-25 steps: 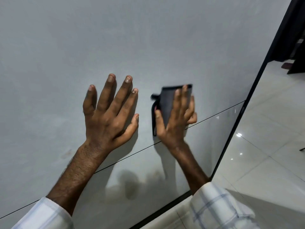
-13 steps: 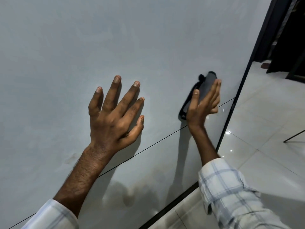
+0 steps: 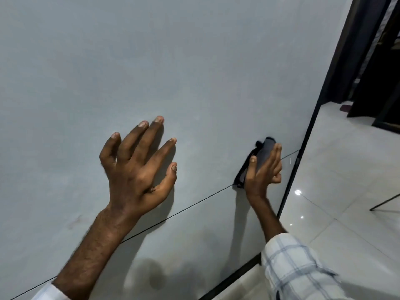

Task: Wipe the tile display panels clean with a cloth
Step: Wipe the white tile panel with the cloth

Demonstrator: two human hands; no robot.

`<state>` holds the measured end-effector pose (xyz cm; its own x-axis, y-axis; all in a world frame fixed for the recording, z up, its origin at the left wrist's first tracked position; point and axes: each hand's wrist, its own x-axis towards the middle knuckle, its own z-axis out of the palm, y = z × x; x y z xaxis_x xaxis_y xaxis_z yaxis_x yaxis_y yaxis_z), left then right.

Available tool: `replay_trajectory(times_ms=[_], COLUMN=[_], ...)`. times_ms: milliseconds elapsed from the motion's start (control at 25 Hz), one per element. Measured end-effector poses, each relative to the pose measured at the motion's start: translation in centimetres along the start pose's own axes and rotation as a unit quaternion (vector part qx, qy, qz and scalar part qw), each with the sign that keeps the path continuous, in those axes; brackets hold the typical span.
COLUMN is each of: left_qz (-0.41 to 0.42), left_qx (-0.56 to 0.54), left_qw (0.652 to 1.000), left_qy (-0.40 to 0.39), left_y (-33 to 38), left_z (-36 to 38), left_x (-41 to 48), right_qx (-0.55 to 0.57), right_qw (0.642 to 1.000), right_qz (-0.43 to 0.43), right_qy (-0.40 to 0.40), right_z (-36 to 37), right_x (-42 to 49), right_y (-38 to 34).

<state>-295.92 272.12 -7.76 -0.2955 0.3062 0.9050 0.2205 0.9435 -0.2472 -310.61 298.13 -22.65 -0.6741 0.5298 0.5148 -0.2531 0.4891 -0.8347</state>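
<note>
A large pale grey tile panel (image 3: pixel 173 61) fills most of the view, with a thin dark joint line running across it to a lower panel (image 3: pixel 194 230). My left hand (image 3: pixel 138 161) rests on the upper panel with its fingers spread. My right hand (image 3: pixel 263 169) presses a folded dark cloth (image 3: pixel 265 151) flat against the panel near its right edge, just above the joint. The fingers lie straight over the cloth and the thumb runs along its left side. Much of the cloth is hidden under the hand.
A black frame strip (image 3: pixel 303 152) borders the panels on the right and bottom. Beyond it lies a glossy white tiled floor (image 3: pixel 346 180) with light reflections. Dark furniture or a doorway (image 3: pixel 372 72) stands at the upper right. A faint smudge (image 3: pixel 74 220) marks the panel by my left wrist.
My right hand has slid the cloth rightward along the panel toward the black frame edge. My left hand stayed on the panel, fingers a little more bent.
</note>
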Motion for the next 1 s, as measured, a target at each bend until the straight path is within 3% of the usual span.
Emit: replay_trajectory(times_ms=[120, 240, 280, 360, 400, 560, 680, 800, 880, 1000], left_qz=[-0.05, -0.04, -0.049, -0.077, -0.091, -0.107, -0.087, -0.079, -0.071, -0.056], left_qx=[-0.043, 0.005, 0.025, 0.077, 0.099, 0.119, 0.127, 0.132, 0.145, 0.167], left_qw=[0.998, 0.999, 0.998, 0.994, 0.991, 0.987, 0.988, 0.988, 0.987, 0.984], left_qy=[0.002, 0.014, 0.012, 0.011, 0.009, 0.003, -0.002, -0.001, 0.001, -0.008], left_y=[2.7, 4.6, 5.0, 5.8, 6.2, 8.3, 9.7, 9.1, 8.2, 6.4], left_z=[0.9, 2.8, 3.5, 4.9, 5.4, 6.0, 6.1, 5.2, 4.5, 4.0], left_x=[2.3, 5.7, 6.4, 7.6, 8.0, 9.7, 11.3, 12.9, 13.9, 14.9], right_qx=[0.024, -0.039, -0.064, -0.088, -0.081, -0.018, 0.029, 0.048, 0.023, 0.039], right_qw=[0.996, 0.971, 0.944, 0.856, 0.829, 0.822, 0.871, 0.899, 0.876, 0.783], right_qz=[-0.081, -0.237, -0.323, -0.498, -0.541, -0.563, -0.491, -0.435, -0.48, -0.608], right_qy=[0.027, 0.0, -0.04, -0.105, -0.118, -0.087, 0.001, 0.013, -0.05, -0.122], right_z=[-0.9, -1.1, -1.2, -1.5, -1.8, -3.6, -4.3, -4.3, -3.8, -3.1], right_x=[6.0, 4.3, 2.7, 2.8, 4.4, 11.4, 16.2, 16.5, 13.5, 11.5], right_y=[-4.4, -6.0, -4.6, 0.0, 2.0, 1.9, -3.0, -7.5, -7.7, -4.8])
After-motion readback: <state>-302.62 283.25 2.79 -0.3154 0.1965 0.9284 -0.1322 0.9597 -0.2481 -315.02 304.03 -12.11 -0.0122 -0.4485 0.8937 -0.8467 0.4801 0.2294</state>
